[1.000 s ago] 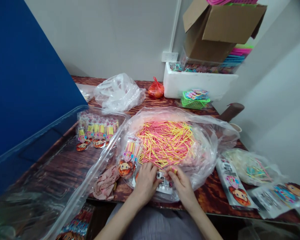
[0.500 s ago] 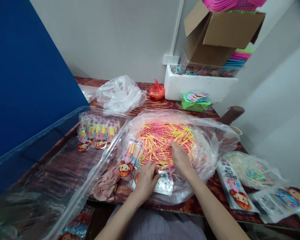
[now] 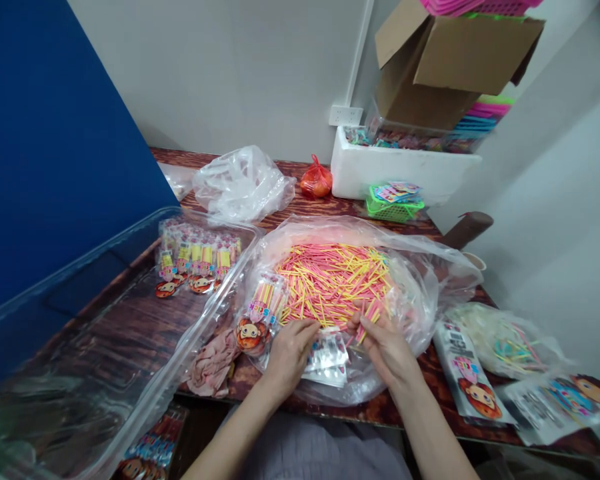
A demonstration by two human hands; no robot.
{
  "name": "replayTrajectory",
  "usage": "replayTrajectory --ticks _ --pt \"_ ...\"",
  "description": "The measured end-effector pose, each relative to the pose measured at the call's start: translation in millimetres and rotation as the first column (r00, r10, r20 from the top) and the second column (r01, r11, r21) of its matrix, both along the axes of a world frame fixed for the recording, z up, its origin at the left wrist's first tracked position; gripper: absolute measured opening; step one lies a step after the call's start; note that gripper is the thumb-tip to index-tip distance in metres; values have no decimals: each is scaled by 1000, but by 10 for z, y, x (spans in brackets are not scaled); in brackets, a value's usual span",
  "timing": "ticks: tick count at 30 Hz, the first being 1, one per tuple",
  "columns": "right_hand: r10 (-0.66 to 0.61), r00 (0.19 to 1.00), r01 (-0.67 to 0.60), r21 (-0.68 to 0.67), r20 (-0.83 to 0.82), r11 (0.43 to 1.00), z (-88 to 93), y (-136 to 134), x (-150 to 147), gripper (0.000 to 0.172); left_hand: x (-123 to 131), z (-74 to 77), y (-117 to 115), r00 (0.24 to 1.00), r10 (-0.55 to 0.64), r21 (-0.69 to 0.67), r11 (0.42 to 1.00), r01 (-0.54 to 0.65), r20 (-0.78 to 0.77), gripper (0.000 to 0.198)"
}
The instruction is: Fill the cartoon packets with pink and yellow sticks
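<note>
The only view looked out from the person's head, above and on the near side of the clear plastic bag (image 3: 415, 293), facing forward and slanting down. It was close enough to catch the lap (image 3: 320, 443) before the bag and the grey wall (image 3: 220, 80) beyond it.

Left hand (image 3: 291, 350) palm-down, right hand (image 3: 386, 345) in a pinch

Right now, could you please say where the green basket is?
In the head view, the green basket sits right of centre, just before the white box, beyond the sticks.
</note>
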State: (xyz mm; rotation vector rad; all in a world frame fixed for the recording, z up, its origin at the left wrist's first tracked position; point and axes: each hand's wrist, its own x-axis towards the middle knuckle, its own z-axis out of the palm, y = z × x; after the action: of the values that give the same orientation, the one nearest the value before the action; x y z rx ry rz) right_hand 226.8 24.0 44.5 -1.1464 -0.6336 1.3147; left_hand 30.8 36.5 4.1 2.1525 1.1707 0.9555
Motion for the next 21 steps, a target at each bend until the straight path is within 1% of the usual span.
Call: replayTrajectory --ticks 2,3,5,6,8,10,13,15,18,21 --pt "17 1000 -17 -7 13 1000 -58 -90 -96 32 -46 73 -38 991 42 -43 998 -37 124 30" --pt "30 998 -29 -5 49 1000 -104 -134 -158 30 -68 114 -55 980 64 -84 995 -48 187 29" --pt "64 980 -70 24 191 997 -218 -219 -291 24 -106 194 -79 943 141 -190 978 -86 300 24" --pt "79 955 -96 47 286 994 -278 -257 -350 21 -121 227 -85 917 194 -248 963 -109 348 21" --pt "98 880 -158 92 464 983 -385 -323 -435 20 -147 275 -89 860 290 -365 922 -132 420 21" --pt "102 816 -205 119 569 972 -459 -374 -468 21 -170 299 -90 814 349 -449 885 -123 464 26" --pt "110 781 -239 132 614 962 -518 -419 -453 22 -192 304 -102 785 387 -498 859 -117 483 36" --pt "118 777 -248 129 619 960 -542 -433 -436 22 -194 296 -116 792 384 -515 851 -104 475 39" --pt "126 772 -253 120 623 960 -564 -439 -430 23 -185 275 -123 818 359 -518 851 -88 449 33" --pt "127 769 -257 120 626 959 -558 -440 -442 23 -188 248 -108 807 381 -518 848 -111 451 25"
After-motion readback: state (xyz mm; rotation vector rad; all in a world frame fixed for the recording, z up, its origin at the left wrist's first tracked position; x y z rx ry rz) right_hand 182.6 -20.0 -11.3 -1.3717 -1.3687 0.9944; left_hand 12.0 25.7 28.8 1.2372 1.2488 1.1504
